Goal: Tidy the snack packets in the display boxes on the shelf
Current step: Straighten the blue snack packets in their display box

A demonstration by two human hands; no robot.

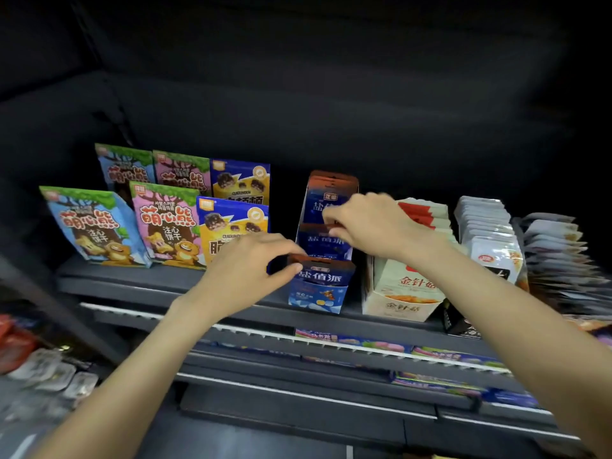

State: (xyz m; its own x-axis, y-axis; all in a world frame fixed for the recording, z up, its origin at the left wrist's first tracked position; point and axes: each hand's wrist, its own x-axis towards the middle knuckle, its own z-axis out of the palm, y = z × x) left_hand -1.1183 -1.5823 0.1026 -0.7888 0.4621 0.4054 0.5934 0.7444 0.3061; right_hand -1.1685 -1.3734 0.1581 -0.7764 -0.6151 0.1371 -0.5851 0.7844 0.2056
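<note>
A row of blue snack boxes runs front to back at the shelf's middle. The front blue box (pixel 319 286) stands at the shelf edge. My left hand (pixel 246 270) pinches its top left corner between thumb and fingers. My right hand (pixel 367 223) reaches over the middle blue box (pixel 318 241), fingers curled and pinching something small and dark at its top. A rear blue box (pixel 331 190) stands behind. To the right is a cream display box (pixel 400 293) holding red-and-white packets (pixel 427 213).
Cartoon-bear snack bags (pixel 96 226) and yellow-blue bags (pixel 231 223) stand at the left of the dark shelf (pixel 139 283). White packets (pixel 490 226) in rows fill the right. Lower shelves hold purple-blue packets (pixel 351 342) and, at far left, red and clear packs (pixel 43 362).
</note>
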